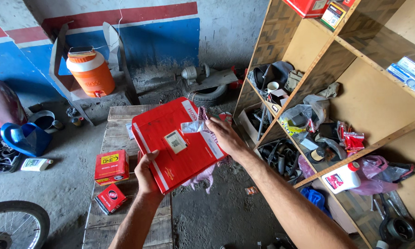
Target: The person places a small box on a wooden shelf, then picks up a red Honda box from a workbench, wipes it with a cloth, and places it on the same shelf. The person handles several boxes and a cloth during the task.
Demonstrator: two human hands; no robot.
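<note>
Three red boxes (179, 143) (111, 167) (110, 198), one orange cooler (91, 73), one tyre (208, 95)

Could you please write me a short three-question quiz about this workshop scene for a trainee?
1. True or false: the left hand grips the lower edge of the large flat red box.
2. What does the right hand pinch at the box's upper right part? A) a crumpled clear plastic wrapper B) a spanner C) a paint brush
3. How many small red boxes lie on the wooden bench left of the hands?

Key
1. True.
2. A, the clear plastic wrapper.
3. Two: the bigger small box and the smaller one nearer the camera.
</note>
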